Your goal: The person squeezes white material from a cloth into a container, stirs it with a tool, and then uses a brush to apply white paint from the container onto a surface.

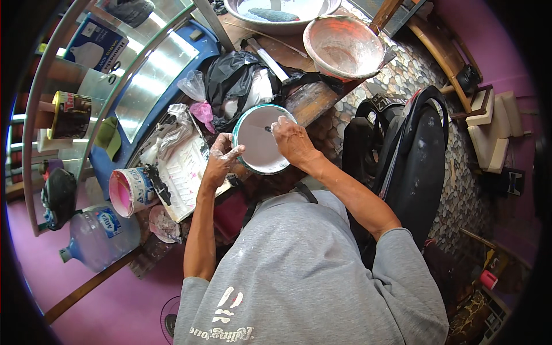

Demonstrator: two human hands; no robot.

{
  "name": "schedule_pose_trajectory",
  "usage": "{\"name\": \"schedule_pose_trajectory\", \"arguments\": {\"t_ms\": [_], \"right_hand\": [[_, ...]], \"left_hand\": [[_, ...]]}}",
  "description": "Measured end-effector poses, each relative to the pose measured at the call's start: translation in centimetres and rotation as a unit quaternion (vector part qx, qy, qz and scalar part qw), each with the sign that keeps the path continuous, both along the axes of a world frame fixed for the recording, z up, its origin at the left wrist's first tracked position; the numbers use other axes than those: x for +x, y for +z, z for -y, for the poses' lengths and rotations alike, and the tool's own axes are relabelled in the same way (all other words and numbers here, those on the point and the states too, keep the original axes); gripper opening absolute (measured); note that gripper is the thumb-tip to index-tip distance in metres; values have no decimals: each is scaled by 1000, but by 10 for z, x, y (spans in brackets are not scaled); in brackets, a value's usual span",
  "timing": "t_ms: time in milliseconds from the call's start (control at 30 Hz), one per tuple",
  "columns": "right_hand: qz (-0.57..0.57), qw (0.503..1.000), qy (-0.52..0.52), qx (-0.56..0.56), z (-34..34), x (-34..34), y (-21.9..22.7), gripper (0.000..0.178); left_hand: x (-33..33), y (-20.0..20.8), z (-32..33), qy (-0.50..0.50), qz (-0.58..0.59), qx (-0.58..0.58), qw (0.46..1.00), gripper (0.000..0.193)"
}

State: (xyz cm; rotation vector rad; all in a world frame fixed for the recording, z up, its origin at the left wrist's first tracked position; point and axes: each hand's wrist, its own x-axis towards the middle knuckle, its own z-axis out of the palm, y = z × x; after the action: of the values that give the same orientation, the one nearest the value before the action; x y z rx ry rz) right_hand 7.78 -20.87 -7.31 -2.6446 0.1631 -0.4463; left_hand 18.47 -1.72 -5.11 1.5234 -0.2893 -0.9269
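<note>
Left hand (221, 160): fingers part-spread; beside them sits round, white, teal-rimmed bucket (261, 171). Right hand (292, 141): fingers pinch small dark object (268, 129).

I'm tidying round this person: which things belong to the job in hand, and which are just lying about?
Seemingly the job:
teal-rimmed tub, at the left hand
small tool, mostly hidden, in the right hand

Seemingly lying about:
water jug
green cap
black motorbike

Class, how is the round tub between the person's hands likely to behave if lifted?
The tub has a round, even rim, which suggests fairly stiff walls. The pale contents could make it heavy, though their depth is hidden. Being open-topped, it may spill if tilted sharply.
</note>
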Motion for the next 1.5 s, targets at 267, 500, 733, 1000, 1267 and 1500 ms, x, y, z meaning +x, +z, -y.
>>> {"name": "schedule_pose_trajectory", "arguments": {"t_ms": [267,500,733,1000,1267,1500], "right_hand": [[72,995,-32,-63,-9,5,-7,12],[33,995,94,-10,-28,1,0,10],[57,997,49,-33,-9,-5,6,9],[88,992,85,-25,-27,-10,8,11],[62,995,64,-51,-18,-4,-2,12],[-22,999,23,-4,2,-15,-11,13]], "left_hand": [[1,6,0,-19,-7,30,999,31],[7,6,0,-50,12,30,998,33],[6,5,1,-51,3,47,998,31],[6,6,-1,-54,14,54,997,31],[3,14,6,-61,19,56,996,32],[-1,3,5,-45,18,14,999,30]]}}
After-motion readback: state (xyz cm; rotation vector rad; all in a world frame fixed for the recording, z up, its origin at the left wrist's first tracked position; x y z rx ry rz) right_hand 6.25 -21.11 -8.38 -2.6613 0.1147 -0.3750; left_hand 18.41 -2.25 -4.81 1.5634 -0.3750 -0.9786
